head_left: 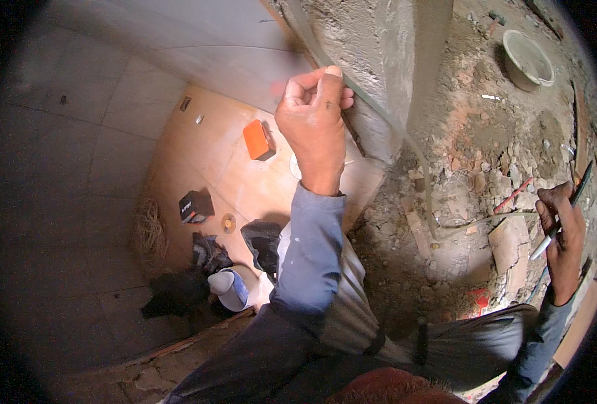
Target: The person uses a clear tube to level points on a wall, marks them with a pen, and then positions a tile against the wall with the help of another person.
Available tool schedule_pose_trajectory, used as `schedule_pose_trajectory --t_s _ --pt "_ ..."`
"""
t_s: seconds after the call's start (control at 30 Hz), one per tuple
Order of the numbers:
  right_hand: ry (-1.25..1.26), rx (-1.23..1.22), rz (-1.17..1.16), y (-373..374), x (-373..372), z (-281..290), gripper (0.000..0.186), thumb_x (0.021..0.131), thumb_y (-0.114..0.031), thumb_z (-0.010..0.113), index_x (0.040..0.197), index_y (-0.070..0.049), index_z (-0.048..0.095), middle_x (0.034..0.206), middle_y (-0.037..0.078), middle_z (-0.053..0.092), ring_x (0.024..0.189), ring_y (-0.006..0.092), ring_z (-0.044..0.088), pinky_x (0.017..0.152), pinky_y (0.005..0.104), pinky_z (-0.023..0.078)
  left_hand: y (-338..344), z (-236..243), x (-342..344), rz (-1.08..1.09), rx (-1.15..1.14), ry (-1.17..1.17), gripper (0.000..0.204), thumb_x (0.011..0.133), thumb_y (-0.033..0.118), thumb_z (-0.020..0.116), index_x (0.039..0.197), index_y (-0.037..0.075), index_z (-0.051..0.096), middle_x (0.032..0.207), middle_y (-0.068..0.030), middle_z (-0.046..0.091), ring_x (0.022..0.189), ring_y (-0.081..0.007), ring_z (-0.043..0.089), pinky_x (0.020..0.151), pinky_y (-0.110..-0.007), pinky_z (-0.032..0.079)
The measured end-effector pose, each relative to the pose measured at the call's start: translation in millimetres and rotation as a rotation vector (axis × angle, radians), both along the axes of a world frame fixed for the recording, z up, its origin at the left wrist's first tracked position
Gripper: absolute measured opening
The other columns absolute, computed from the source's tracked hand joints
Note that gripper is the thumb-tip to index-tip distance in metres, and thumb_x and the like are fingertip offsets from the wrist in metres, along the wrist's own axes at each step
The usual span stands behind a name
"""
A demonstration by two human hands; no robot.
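Observation:
My left hand (315, 121) is raised at the edge of the wall corner, its thumb and fingers pinched on a thin, translucent greenish hose (372, 106). Above the hand the hose runs up along the wall edge. Below, it hangs past the corner, bends near the rubble and leads across to my right hand (562, 225). That hand, at the far right, is closed around a slim marker (544, 246) with a white end and a dark end. The hose reaches its fingers, but whether they grip it too is hidden.
A round plaster bucket (528, 60) stands on the rubble floor (453, 269) at upper right. On the tiled floor to the left are an orange box (258, 140), a black box (196, 207), a disc (228, 223), a white container (234, 288) and a coil of cord (151, 232).

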State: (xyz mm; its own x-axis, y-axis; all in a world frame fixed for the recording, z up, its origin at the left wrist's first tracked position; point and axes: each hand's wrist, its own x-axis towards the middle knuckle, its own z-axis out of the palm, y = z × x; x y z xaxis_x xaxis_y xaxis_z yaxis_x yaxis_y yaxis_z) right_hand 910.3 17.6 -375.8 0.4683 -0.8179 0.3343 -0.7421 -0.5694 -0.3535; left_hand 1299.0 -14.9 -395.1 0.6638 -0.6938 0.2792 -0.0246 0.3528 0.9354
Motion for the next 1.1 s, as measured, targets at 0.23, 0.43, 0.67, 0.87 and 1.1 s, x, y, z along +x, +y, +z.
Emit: schedule_pose_trajectory --t_s 0.23,0.43,0.67,0.87,1.1 --pt "0.03 -0.022 0.037 -4.4 -14.5 -15.8 0.058 0.087 0.009 0.069 0.141 -0.006 0.055 0.105 0.019 0.071 0.093 0.0352 0.066 0.084 0.0418 0.051 -2.1 -8.5 1.5 0.012 -0.048 -0.051 0.027 0.097 0.021 0.074 0.097 -0.003 0.062 0.082 -0.01 0.066 0.068 -0.0167 0.067 0.063 -0.03 0.058" --pt "0.023 0.005 0.031 -7.5 -6.5 -16.9 0.046 0.088 0.006 0.07 0.132 -0.005 0.061 0.101 0.018 0.07 0.091 0.0341 0.065 0.082 0.0403 0.05 -0.3 -8.4 13.3 -0.063 -0.067 -0.104 0.028 0.098 0.024 0.073 0.097 -0.002 0.062 0.083 -0.0104 0.067 0.069 -0.0175 0.068 0.064 -0.031 0.06" --pt "-0.008 -0.003 0.062 -11.7 3.8 -22.2 0.034 0.09 0.003 0.07 0.124 -0.001 0.062 0.1 0.017 0.069 0.09 0.0329 0.066 0.08 0.0398 0.05 0.5 -5.7 17.6 -0.122 -0.048 -0.076 0.026 0.097 0.021 0.075 0.101 -0.001 0.061 0.084 -0.0105 0.068 0.07 -0.0181 0.069 0.065 -0.03 0.061" --pt "-0.071 0.02 0.149 -13.6 0.7 -26.1 0.053 0.09 0.008 0.068 0.139 -0.011 0.056 0.1 0.017 0.07 0.088 0.0309 0.066 0.077 0.0392 0.051 -3.7 -3.6 5.6 0.029 -0.163 -0.075 0.021 0.094 0.012 0.076 0.102 -0.001 0.062 0.084 -0.0095 0.067 0.068 -0.0155 0.068 0.061 -0.028 0.059" --pt "-0.025 0.104 0.087 -13.8 3.9 -23.3 0.033 0.093 0.004 0.068 0.124 -0.002 0.06 0.098 0.016 0.069 0.087 0.0298 0.065 0.076 0.0387 0.05 -11.4 -8.8 -9.7 0.223 -0.232 -0.133 0.02 0.094 0.009 0.075 0.104 -0.003 0.064 0.088 -0.0082 0.066 0.066 -0.0118 0.064 0.06 -0.026 0.058"
